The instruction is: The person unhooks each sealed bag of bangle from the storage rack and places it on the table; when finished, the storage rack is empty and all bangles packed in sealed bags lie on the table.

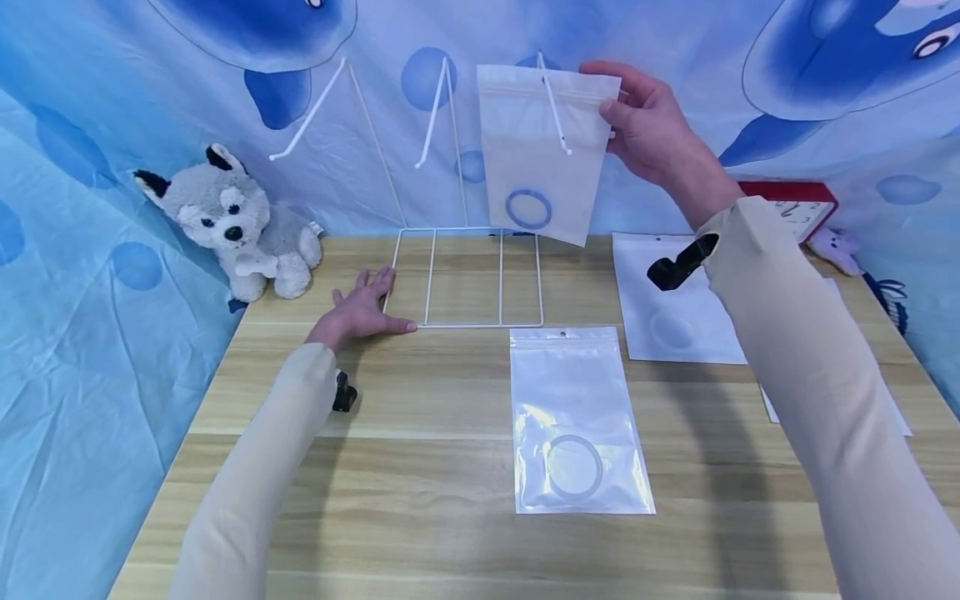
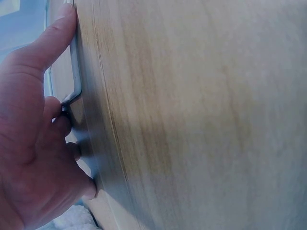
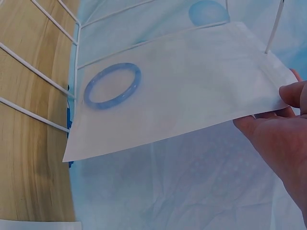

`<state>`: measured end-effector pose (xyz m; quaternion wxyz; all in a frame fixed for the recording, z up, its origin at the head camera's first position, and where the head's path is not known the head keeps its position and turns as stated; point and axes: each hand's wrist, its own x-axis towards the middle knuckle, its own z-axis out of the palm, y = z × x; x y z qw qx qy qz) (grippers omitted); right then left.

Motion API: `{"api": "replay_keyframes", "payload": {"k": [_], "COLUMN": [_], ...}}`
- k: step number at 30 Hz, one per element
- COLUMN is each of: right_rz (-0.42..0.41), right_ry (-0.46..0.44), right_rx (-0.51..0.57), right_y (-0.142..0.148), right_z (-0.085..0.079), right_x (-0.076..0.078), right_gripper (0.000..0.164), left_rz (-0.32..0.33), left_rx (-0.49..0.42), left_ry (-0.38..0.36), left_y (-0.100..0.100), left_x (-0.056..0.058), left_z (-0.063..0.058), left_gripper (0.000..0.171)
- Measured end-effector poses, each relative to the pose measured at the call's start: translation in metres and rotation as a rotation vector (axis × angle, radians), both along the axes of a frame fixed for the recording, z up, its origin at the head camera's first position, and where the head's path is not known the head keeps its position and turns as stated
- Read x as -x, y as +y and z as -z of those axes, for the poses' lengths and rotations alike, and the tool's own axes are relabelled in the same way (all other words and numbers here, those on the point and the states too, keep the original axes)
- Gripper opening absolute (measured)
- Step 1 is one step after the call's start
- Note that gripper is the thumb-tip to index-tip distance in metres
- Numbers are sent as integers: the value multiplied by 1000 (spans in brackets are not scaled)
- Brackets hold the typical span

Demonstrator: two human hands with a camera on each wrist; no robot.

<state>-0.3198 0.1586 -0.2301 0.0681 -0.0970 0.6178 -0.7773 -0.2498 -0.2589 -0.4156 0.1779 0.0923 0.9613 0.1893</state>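
Observation:
In the head view, a white wire rack (image 1: 501,283) with three prongs stands at the back of the table. A white zip bag (image 1: 536,158) with a blue bangle (image 1: 528,208) showing through it is on the right prong, which passes by its top. My right hand (image 1: 652,125) pinches the bag's upper right edge between thumb and fingers; in the right wrist view the bag (image 3: 182,86) slants from those fingers. With fingers spread, my left hand (image 1: 360,310) rests on the rack's left front corner. Its thumb lies along the front wire in the left wrist view.
Another zip bag (image 1: 566,375) with a pale bangle lies at the table's middle. More bags (image 1: 637,283) lie to the right, partly under my right arm. A grey plush husky (image 1: 225,217) sits at back left; a red clock (image 1: 806,196) stands at back right.

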Motion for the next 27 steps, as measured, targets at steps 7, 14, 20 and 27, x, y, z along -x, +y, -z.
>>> {"api": "replay_keyframes", "payload": {"k": [7, 14, 20, 27], "right_rz": [-8, -34, -55, -63], "right_ry": [-9, -3, -5, -2], "right_rx": [-20, -25, -37, -77], "right_y": [4, 9, 13, 17], "right_z": [0, -3, -2, -1], "right_x": [-5, -13, -22, -35], "right_gripper": [40, 40, 41, 41], "left_rz": [4, -4, 4, 15], "left_rx": [10, 7, 19, 21], "left_ry": [-1, 1, -4, -6], "left_y": [2, 1, 2, 2], "left_x": [-1, 2, 2, 3], "left_z": [-1, 0, 0, 0], "left_gripper": [119, 119, 120, 121]}}
